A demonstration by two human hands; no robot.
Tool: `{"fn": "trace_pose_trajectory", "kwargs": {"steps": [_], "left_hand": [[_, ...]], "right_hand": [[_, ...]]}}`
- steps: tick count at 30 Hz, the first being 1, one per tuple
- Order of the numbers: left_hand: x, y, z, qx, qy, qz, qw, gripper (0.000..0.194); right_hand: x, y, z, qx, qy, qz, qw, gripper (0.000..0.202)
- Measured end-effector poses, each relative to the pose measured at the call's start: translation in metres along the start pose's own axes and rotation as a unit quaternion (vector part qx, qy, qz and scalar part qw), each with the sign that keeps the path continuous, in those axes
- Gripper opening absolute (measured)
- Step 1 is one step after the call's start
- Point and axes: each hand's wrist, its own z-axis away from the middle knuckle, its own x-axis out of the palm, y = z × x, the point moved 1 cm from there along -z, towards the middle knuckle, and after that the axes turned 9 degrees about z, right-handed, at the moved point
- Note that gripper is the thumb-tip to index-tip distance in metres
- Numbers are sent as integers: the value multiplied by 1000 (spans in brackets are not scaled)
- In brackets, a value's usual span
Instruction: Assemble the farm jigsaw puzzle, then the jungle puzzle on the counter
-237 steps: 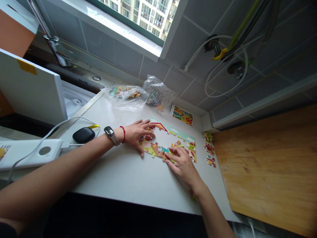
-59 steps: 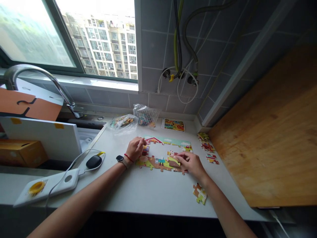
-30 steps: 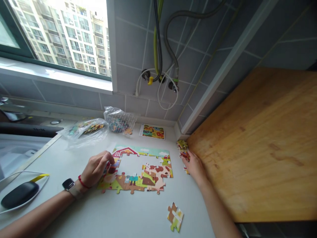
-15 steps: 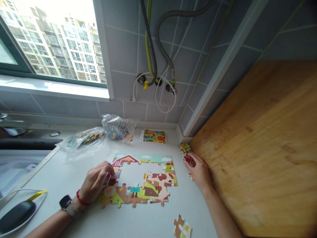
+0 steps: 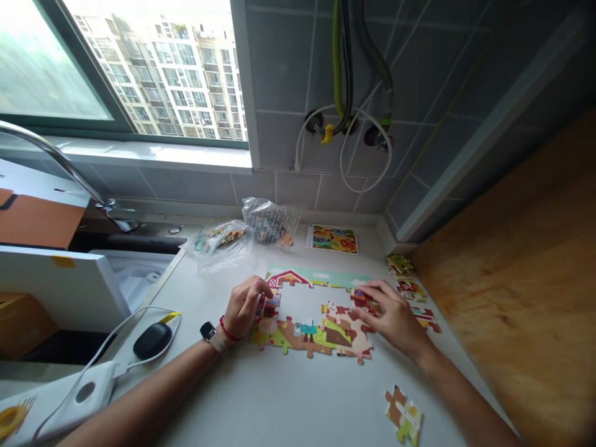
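Note:
A partly joined farm jigsaw puzzle (image 5: pixel 291 341) lies on the white counter, its frame of pieces around a bare middle. My left hand (image 5: pixel 242 309) is at its left edge, fingers pinched on a reddish puzzle piece (image 5: pixel 261 304) partly hidden by them. Over the puzzle's right side, my right hand (image 5: pixel 398 316) grips a red and blue puzzle piece (image 5: pixel 360 298) between thumb and fingers. A joined cow section (image 5: pixel 358 338) sits below that hand. Near the front right lies a small separate cluster of pieces (image 5: pixel 404 415).
Loose pieces (image 5: pixel 410 289) line the wooden board (image 5: pixel 521 298) at right. Clear bags of pieces (image 5: pixel 270 226) and a picture card (image 5: pixel 333 239) sit toward the wall. A black device (image 5: pixel 153 341) with a white cable lies at left, by the sink (image 5: pixel 135 273).
My right hand has moved left from the loose pieces by the board to above the puzzle, carrying a piece. My left hand stays at the puzzle's left edge. The view has turned left.

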Motion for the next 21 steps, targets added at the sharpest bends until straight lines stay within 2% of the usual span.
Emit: {"fn": "trace_pose_trajectory", "kwargs": {"steps": [2, 4, 6, 8, 11, 14, 21], "left_hand": [[-1, 1, 0, -14, 9, 7, 1000, 64], [-2, 2, 0, -20, 10, 6, 1000, 61], [-5, 2, -1, -13, -9, -15, 1000, 52], [-7, 3, -2, 2, -43, -54, 998, 42], [-10, 0, -3, 20, -93, -122, 988, 27], [-12, -4, -2, 26, -125, -180, 975, 23], [-10, -10, 4, 27, -135, -246, 959, 24]], "right_hand": [[14, -40, -8, -39, -66, -29, 997, 33], [29, -76, -20, -75, -93, -43, 992, 29], [45, -101, -33, -94, -101, -26, 990, 26], [61, -114, -47, -105, -97, 14, 990, 27], [81, -119, -62, -117, -87, 77, 986, 32], [92, -118, -68, -127, -78, 106, 983, 35], [87, -104, -66, -150, -83, 54, 984, 43]]}}
